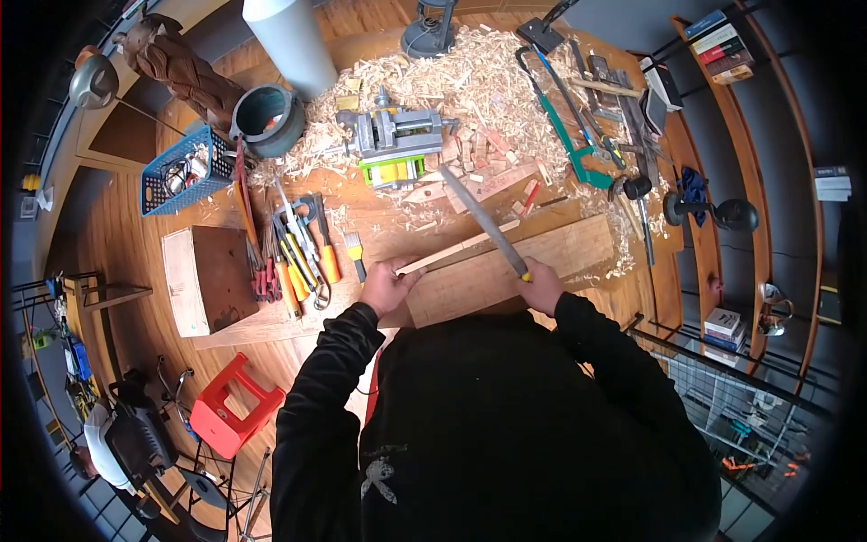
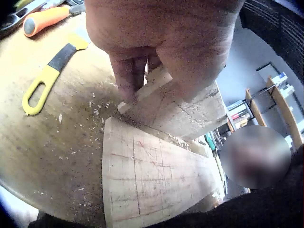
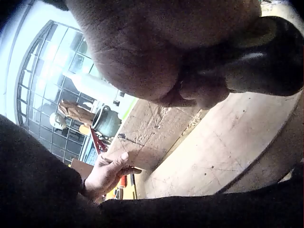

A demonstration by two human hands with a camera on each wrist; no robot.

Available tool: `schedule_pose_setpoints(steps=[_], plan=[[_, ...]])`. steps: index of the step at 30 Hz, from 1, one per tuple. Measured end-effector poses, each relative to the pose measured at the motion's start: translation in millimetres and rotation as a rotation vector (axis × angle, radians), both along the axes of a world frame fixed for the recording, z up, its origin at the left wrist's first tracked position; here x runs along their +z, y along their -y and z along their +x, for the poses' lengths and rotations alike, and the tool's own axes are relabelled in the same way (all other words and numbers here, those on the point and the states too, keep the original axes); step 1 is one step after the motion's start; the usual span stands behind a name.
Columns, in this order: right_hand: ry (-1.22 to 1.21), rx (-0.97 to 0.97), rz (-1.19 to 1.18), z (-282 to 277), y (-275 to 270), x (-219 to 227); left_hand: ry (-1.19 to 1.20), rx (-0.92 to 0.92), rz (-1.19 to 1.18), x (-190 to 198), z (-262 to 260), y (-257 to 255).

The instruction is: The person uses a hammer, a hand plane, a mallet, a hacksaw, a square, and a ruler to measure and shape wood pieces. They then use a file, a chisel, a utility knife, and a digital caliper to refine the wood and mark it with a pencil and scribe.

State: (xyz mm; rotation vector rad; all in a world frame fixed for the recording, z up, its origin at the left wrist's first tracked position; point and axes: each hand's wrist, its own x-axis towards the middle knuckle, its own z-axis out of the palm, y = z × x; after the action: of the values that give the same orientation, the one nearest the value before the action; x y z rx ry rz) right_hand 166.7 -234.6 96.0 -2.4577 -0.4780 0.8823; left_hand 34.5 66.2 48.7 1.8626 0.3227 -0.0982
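In the head view the left hand (image 1: 386,287) pinches the near end of a thin wood strip (image 1: 447,253); the left wrist view shows its fingers (image 2: 126,83) and thumb about the strip (image 2: 152,88). The right hand (image 1: 542,287) grips the lower end of a long grey file (image 1: 476,206), whose blade slants up and left across the strip's far part. Whether file and strip touch, I cannot tell. From the right wrist, the hand (image 3: 156,52) is curled round a dark handle (image 3: 266,61). A wide board (image 1: 515,271) lies beneath, and a board (image 2: 152,175) bears red and dark lines.
A vise (image 1: 397,135) stands beyond the hands amid wood shavings (image 1: 483,81). Left of them are a yellow scraper (image 1: 354,246), several orange-handled tools (image 1: 329,264) and a wooden box (image 1: 212,280). A green saw (image 1: 569,144) and more tools lie at the right.
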Motion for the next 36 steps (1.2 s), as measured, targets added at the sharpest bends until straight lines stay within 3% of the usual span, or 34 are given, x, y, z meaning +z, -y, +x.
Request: schedule_pose_setpoints(steps=[12, 15, 20, 25, 30, 33, 36], plan=[[-0.055, 0.252, -0.017, -38, -69, 7, 0.097, -0.085, 0.121, -30, -2, 2], [-0.004, 0.218, -0.089, -29, -54, 5, 0.095, -0.081, 0.066, -30, -3, 3], [0.163, -0.044, -0.117, 1, -3, 0, 0.039, -0.104, 0.039, -26, -1, 2], [0.179, -0.058, -0.128, -3, 11, 7, 0.098, -0.106, -0.001, -23, -1, 4], [0.073, 0.06, -0.128, -33, -35, 15, 0.011, -0.154, 0.087, -12, 2, 0], [0.02, 0.174, -0.126, -46, -62, 12, 0.125, -0.108, 0.029, -20, 2, 4], [0.025, 0.262, -0.117, -53, -76, 6, 0.033, -0.135, 0.014, -29, 2, 0]])
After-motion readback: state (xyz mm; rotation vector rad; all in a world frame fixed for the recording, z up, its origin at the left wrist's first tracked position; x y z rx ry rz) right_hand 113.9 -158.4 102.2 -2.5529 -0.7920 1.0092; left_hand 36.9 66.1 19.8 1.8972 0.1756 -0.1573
